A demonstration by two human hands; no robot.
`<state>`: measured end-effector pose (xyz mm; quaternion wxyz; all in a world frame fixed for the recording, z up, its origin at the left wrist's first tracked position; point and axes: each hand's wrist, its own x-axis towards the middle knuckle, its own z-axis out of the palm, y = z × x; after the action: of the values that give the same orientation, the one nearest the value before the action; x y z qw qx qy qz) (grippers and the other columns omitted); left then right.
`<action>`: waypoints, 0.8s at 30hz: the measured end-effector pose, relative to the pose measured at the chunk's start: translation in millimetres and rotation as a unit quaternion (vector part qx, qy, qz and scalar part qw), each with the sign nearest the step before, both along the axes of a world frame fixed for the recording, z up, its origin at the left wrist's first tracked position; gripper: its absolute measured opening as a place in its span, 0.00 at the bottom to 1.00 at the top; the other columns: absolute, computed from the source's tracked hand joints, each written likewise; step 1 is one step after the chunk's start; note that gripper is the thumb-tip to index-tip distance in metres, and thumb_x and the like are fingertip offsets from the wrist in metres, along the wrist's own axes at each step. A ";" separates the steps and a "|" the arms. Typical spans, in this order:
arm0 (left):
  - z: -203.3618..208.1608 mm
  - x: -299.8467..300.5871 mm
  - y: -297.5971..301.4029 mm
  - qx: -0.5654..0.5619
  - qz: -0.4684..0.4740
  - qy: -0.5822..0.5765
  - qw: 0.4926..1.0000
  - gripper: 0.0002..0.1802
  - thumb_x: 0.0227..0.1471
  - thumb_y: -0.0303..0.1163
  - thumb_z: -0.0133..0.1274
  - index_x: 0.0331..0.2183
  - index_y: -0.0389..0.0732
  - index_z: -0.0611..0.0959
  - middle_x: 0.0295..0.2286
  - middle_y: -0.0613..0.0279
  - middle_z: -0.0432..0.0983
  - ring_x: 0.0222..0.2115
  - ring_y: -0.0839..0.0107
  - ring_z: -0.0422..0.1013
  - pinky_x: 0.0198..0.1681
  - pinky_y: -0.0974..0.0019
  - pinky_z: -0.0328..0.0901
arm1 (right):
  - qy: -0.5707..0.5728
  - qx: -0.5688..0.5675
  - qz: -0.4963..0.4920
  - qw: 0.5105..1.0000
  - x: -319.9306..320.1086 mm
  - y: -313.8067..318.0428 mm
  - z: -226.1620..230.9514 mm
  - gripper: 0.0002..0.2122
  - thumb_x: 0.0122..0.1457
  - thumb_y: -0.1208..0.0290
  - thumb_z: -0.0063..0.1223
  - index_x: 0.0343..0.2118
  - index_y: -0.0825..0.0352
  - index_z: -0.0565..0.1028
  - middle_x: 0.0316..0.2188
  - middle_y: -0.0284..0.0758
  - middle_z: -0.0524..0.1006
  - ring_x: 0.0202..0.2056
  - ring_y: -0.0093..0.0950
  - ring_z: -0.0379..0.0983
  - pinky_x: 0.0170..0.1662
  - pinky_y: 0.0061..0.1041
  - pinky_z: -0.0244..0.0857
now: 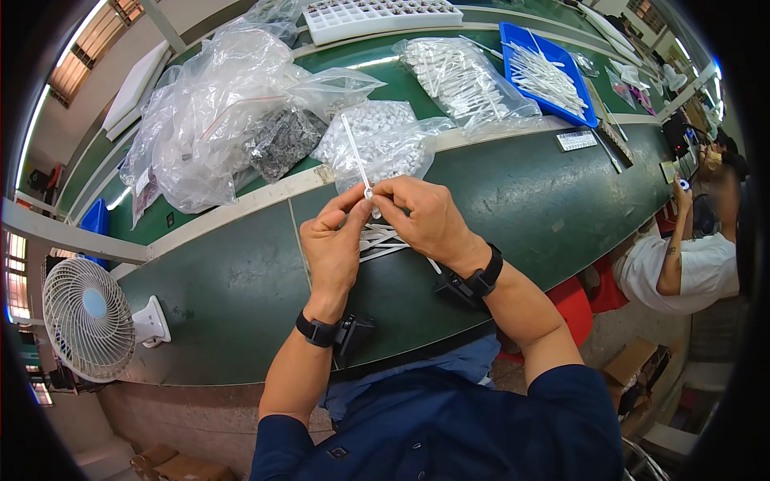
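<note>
Over the green bench, a thin white plastic stick (354, 148) stands up from between my fingertips, its top leaning slightly left. My left hand (335, 240) is closed in a pinch around the stick's lower end. From the other side, my right hand (429, 218) pinches the same end, where a small white piece shows between the fingers; its exact shape is mostly hidden. Several similar white sticks (383, 243) lie loose on the bench under my hands. Just beyond my fingers, a clear bag (377, 144) holds many small white parts.
Large clear plastic bags (216, 112) and a bag of dark small parts (282, 142) lie far left. A bag of white sticks (461, 80), a blue tray (589, 112) and a white compartment tray (337, 30) sit beyond. A fan (90, 317) stands left; a person (682, 256) sits right.
</note>
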<state>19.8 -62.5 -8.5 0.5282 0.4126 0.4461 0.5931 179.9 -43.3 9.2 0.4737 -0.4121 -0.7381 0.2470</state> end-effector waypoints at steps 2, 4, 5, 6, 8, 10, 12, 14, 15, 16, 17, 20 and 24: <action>-0.2 0.2 0.0 0.005 0.001 0.001 1.000 0.14 0.56 0.20 0.60 0.46 0.31 0.85 0.40 0.62 0.83 0.36 0.83 0.74 0.41 0.79 0.69 | -0.014 0.019 0.001 1.000 0.3 0.3 0.3 0.05 0.59 0.76 0.59 0.36 0.72 0.78 0.30 0.41 0.81 0.29 0.31 0.79 0.32 0.26 0.71; -0.4 0.7 -0.1 0.008 0.002 0.002 1.000 0.14 0.56 0.20 0.60 0.46 0.31 0.85 0.40 0.62 0.83 0.36 0.83 0.74 0.41 0.79 0.69 | -0.021 0.029 0.002 0.999 0.5 0.2 0.1 0.05 0.59 0.76 0.59 0.36 0.72 0.78 0.31 0.41 0.81 0.29 0.32 0.79 0.32 0.26 0.71; -0.7 1.0 -0.2 0.009 0.005 0.003 1.000 0.14 0.56 0.20 0.60 0.46 0.31 0.85 0.40 0.61 0.83 0.36 0.83 0.74 0.41 0.79 0.69 | -0.016 0.023 0.000 1.000 0.3 0.0 -0.4 0.05 0.59 0.76 0.59 0.36 0.72 0.78 0.31 0.40 0.81 0.29 0.31 0.79 0.32 0.26 0.71; -1.0 1.3 -0.1 0.010 0.009 0.004 1.000 0.14 0.56 0.20 0.60 0.45 0.30 0.85 0.40 0.61 0.83 0.36 0.83 0.74 0.41 0.79 0.69 | -0.010 0.018 -0.001 1.000 0.2 -0.2 -0.9 0.05 0.59 0.76 0.60 0.35 0.72 0.78 0.31 0.40 0.81 0.29 0.31 0.79 0.32 0.26 0.71; -2.2 1.3 0.2 0.011 0.012 0.005 1.000 0.13 0.56 0.20 0.60 0.45 0.30 0.85 0.39 0.61 0.83 0.36 0.83 0.75 0.41 0.79 0.69 | -0.005 0.013 -0.003 1.000 0.1 -1.0 -0.5 0.05 0.59 0.76 0.60 0.35 0.72 0.78 0.30 0.40 0.81 0.29 0.31 0.80 0.32 0.26 0.71; -4.6 0.4 1.3 0.014 0.010 -0.023 1.000 0.13 0.55 0.19 0.60 0.44 0.30 0.86 0.39 0.60 0.83 0.35 0.82 0.75 0.40 0.78 0.70 | 0.001 -0.020 -0.003 1.000 0.3 -2.6 2.0 0.05 0.58 0.76 0.60 0.35 0.71 0.78 0.31 0.40 0.81 0.28 0.31 0.79 0.31 0.26 0.71; -4.4 0.0 1.6 0.016 0.010 -0.037 0.999 0.12 0.55 0.19 0.60 0.43 0.30 0.86 0.38 0.60 0.84 0.34 0.82 0.76 0.40 0.78 0.70 | 0.004 -0.037 -0.003 0.999 0.4 -2.7 1.9 0.05 0.58 0.75 0.60 0.35 0.71 0.78 0.31 0.40 0.81 0.28 0.31 0.79 0.31 0.26 0.71; -1.7 0.3 1.2 0.003 0.013 -0.048 0.999 0.12 0.55 0.18 0.60 0.43 0.30 0.86 0.37 0.60 0.84 0.33 0.81 0.76 0.40 0.77 0.71 | -0.004 -0.024 -0.009 1.000 0.5 -2.0 -0.6 0.06 0.58 0.75 0.61 0.35 0.71 0.78 0.31 0.40 0.81 0.29 0.31 0.79 0.31 0.26 0.71; -1.0 0.5 1.1 -0.003 0.015 -0.053 0.998 0.12 0.55 0.18 0.60 0.43 0.29 0.86 0.37 0.59 0.84 0.33 0.80 0.77 0.40 0.76 0.72 | -0.009 -0.018 -0.012 1.000 0.4 -1.7 -1.3 0.06 0.58 0.75 0.61 0.35 0.71 0.79 0.31 0.40 0.81 0.29 0.31 0.79 0.31 0.26 0.71; -1.0 0.8 1.1 -0.003 0.015 -0.053 0.998 0.12 0.55 0.18 0.60 0.43 0.29 0.86 0.37 0.59 0.84 0.33 0.80 0.77 0.40 0.76 0.72 | -0.009 -0.018 -0.012 1.000 0.2 -1.8 -0.7 0.06 0.58 0.75 0.61 0.35 0.71 0.79 0.31 0.40 0.81 0.29 0.31 0.79 0.31 0.26 0.71; -0.9 1.4 1.2 0.001 0.018 -0.051 0.999 0.12 0.55 0.18 0.60 0.43 0.29 0.85 0.37 0.59 0.84 0.33 0.80 0.77 0.40 0.76 0.72 | -0.015 -0.007 -0.012 1.000 0.0 -2.0 0.7 0.05 0.58 0.75 0.61 0.35 0.71 0.79 0.31 0.40 0.81 0.28 0.31 0.79 0.31 0.27 0.71; -1.1 1.8 1.0 0.008 0.025 -0.046 0.999 0.12 0.55 0.18 0.61 0.43 0.29 0.85 0.36 0.59 0.84 0.32 0.80 0.78 0.40 0.76 0.72 | -0.028 0.014 -0.012 0.999 -0.9 -2.1 2.0 0.05 0.58 0.76 0.61 0.35 0.71 0.79 0.31 0.40 0.80 0.28 0.31 0.79 0.31 0.27 0.71; -1.7 2.3 1.1 0.009 0.025 -0.046 0.999 0.12 0.55 0.19 0.61 0.42 0.29 0.85 0.36 0.58 0.84 0.33 0.80 0.77 0.40 0.76 0.72 | -0.018 0.016 -0.011 1.000 -0.8 -1.4 -1.4 0.05 0.58 0.77 0.60 0.34 0.71 0.78 0.32 0.41 0.80 0.28 0.33 0.78 0.30 0.29 0.70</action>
<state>22.1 -61.4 -10.2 0.5293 0.3788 0.4259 0.6285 179.1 -44.7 7.7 0.4698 -0.4164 -0.7458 0.2227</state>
